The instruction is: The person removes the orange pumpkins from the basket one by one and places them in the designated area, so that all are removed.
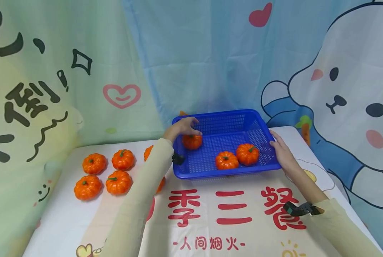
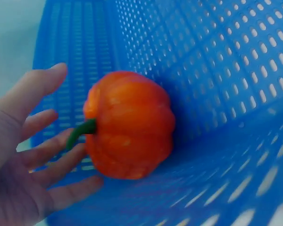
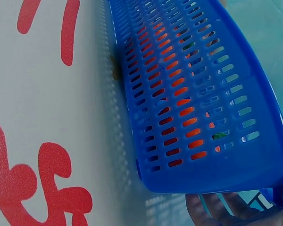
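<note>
Reaching over the left end of the blue perforated plastic basket (image 1: 217,142), the person's left hand (image 1: 183,127) spreads its fingers around the stem side of a ribbed mini pumpkin (image 2: 129,127); contact I can't tell. Opposite, the right hand (image 1: 282,151) grips the basket's side, just beyond two more mini pumpkins (image 1: 247,154) inside.

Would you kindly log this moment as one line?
left hand: fingers spread beside pumpkin | right hand: holds right end of blue basket | basket: three pumpkins inside | table: more pumpkins
</note>
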Demonstrator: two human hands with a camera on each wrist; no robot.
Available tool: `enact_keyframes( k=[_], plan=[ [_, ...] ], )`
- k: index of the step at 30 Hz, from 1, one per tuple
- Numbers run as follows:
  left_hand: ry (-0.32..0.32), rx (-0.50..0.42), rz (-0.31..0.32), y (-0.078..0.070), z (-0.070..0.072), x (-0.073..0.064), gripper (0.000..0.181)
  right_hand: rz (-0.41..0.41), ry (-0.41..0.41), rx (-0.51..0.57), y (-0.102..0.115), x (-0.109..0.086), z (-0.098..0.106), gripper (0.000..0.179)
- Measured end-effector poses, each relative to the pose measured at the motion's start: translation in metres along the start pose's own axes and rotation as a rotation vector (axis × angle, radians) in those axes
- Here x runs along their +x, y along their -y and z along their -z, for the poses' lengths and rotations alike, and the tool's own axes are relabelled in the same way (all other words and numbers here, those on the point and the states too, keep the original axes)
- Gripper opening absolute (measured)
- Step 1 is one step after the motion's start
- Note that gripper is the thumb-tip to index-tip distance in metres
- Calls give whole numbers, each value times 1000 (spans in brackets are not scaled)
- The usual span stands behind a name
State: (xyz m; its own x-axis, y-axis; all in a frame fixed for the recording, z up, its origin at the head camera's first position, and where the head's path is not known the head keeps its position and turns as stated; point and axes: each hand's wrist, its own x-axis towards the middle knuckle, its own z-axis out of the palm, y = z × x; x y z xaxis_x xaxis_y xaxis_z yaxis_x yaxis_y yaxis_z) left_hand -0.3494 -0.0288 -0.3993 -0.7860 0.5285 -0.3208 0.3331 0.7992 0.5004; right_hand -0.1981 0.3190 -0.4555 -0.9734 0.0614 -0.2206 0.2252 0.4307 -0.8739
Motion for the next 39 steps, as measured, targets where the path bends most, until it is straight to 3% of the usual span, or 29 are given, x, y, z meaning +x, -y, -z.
enact_keyframes(
  k=[5,11,21,28,33,39],
  plan=[
    [72,21,42,2,-7,5,66,-3,1,6,0,0,0,57],
    [141,-19,92,4,-21,7,72,-8,4,7,0,-1,-1,57],
    [96,0,65,2,-28,11,72,0,-3,11,-1,-1,1,56],
    [30,-69,8,-2,-34,10,57,0,-6,9,-2,-2,0,56],
    [2,-106,19,-4,-37,11,50,2,-7,3,-2,-2,-1,57],
    [-7,-68,47,-8,-38,16,55,-2,-9,10,0,-2,0,57]
  ],
)
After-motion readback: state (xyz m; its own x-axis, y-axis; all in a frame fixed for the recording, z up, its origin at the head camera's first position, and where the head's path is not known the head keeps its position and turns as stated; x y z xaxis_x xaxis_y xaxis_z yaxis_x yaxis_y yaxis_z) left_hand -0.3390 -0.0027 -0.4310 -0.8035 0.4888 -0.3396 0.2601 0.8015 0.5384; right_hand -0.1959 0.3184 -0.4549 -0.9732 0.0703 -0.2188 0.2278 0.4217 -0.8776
